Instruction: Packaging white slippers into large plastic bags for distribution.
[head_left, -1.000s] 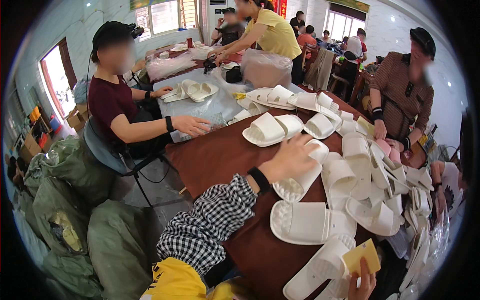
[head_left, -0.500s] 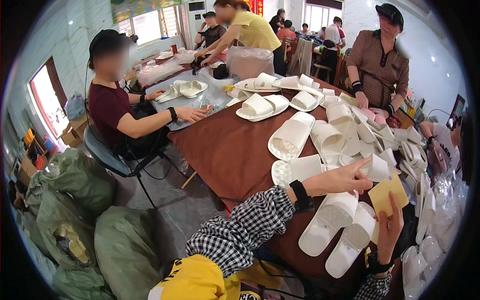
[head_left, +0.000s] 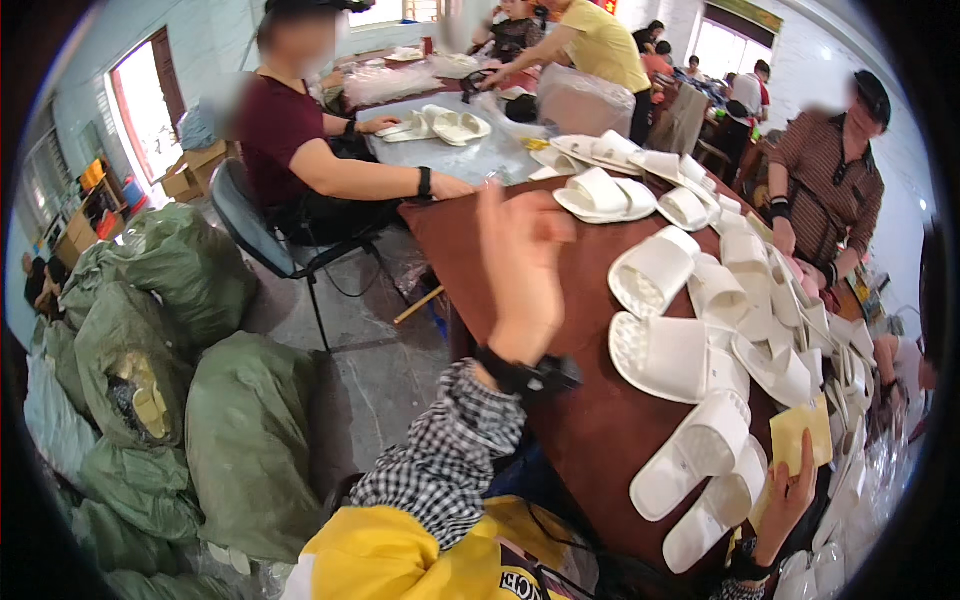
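Far to my left, bulging green woven sacks (head_left: 170, 330) are heaped on the floor, clear of the work. My left hand (head_left: 520, 265) is raised over the near edge of the dark brown table (head_left: 590, 440), fingers loosely spread and holding nothing, though motion blur softens it. Just right of it, white foam slippers (head_left: 665, 355) lie strewn across the table, within easy reach. At the lower right, my right hand (head_left: 790, 495) pinches a flat yellow card (head_left: 800, 435) upright between thumb and fingers, its face turned toward me.
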